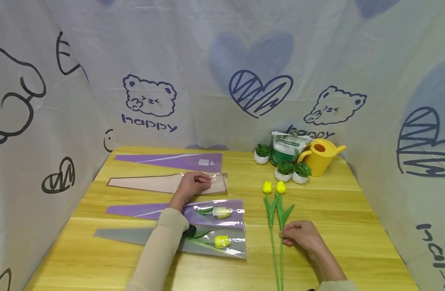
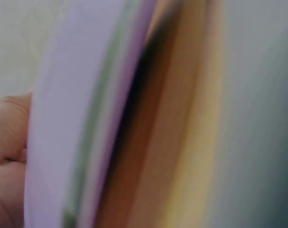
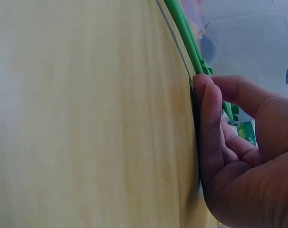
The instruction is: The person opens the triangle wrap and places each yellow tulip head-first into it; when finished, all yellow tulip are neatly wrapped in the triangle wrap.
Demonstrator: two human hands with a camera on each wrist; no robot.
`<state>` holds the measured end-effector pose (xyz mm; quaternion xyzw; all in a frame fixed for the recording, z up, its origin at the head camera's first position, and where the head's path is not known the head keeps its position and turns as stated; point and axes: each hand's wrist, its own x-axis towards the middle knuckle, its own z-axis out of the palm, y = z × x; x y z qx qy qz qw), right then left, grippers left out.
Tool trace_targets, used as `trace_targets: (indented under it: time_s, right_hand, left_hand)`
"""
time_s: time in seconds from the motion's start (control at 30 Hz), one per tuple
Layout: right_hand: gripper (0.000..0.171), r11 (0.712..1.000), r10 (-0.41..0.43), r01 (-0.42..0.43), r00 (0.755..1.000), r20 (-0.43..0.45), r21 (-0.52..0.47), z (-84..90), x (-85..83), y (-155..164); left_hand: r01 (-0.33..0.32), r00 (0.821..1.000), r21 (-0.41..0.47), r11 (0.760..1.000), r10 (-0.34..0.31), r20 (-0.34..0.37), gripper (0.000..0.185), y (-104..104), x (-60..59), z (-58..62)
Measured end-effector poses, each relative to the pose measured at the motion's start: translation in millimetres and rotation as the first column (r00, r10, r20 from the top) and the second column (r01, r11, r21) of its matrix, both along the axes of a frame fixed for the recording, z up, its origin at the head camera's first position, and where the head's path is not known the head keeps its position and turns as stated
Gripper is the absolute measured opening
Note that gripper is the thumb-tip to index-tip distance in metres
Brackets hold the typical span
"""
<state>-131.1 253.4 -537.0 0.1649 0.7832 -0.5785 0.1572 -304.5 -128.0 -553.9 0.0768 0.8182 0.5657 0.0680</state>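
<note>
Two tulips (image 1: 275, 210) lie blooms away; right hand (image 1: 302, 236) fingers pinch one stem, left hand (image 1: 193, 184) presses sleeve (image 1: 160, 184).

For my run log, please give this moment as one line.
left hand: rests on pink sleeve | right hand: pinches tulip stem | table

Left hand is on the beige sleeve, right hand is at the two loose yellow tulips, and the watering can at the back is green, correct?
Not quite. In the head view the watering can is yellow, not green. The left hand does rest on the beige sleeve, and the right hand is at the tulips.
</note>
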Motion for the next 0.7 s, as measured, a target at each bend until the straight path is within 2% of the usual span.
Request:
trace_targets:
  time_s: [0.27,0.5,0.7]
  right_hand:
    - [0.028,1.000,0.008,-0.008,1.000,0.002,-0.004,-1.2,0.4,0.8]
    - [0.023,1.000,0.000,0.000,1.000,-0.007,-0.001,0.6,1.4,0.1]
    - [0.026,0.999,-0.030,0.031,0.999,-0.042,0.015,4.4,5.3,-0.4]
  left_hand:
    - [0.014,0.999,0.064,0.998,-0.016,0.028,0.027,-1.6,-1.2,1.5]
    - [0.009,1.000,0.082,0.997,-0.011,0.029,0.027,-2.2,-2.0,1.1]
    - [0.024,1.000,0.071,0.997,-0.025,0.008,0.027,-3.2,-0.7,-0.6]
